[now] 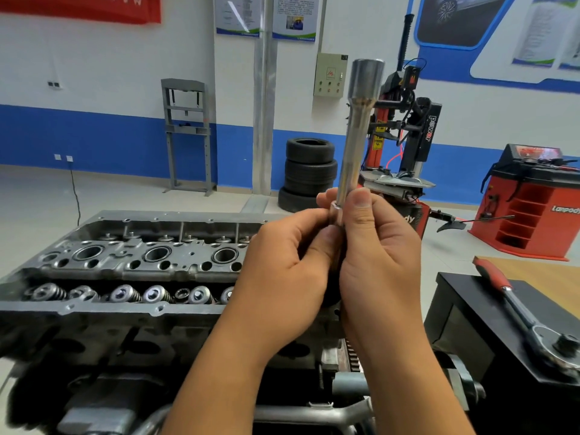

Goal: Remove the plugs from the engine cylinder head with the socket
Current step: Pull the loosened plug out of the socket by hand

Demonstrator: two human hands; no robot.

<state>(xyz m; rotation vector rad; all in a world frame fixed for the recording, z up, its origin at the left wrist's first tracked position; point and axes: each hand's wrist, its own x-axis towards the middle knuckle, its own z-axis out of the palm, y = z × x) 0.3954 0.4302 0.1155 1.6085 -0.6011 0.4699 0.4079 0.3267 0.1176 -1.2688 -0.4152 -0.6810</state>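
I hold a long silver socket [356, 133] upright in front of me, its wide end at the top. My right hand [376, 255] grips its lower shaft, thumb on the front. My left hand [282, 268] pinches the bottom end of the socket, where a small silver part shows between the fingers; whether that part is a plug I cannot tell. The grey engine cylinder head [131, 262] lies below and to the left, with three round plug wells along its middle and a row of valve springs in front. My hands hide its right end.
A ratchet wrench with a red handle [514, 306] lies on a black box [470, 340] at the right. Behind stand a stack of tyres [309, 171], a tyre changer [405, 146], a red wheel balancer [530, 202] and a grey press frame [186, 133].
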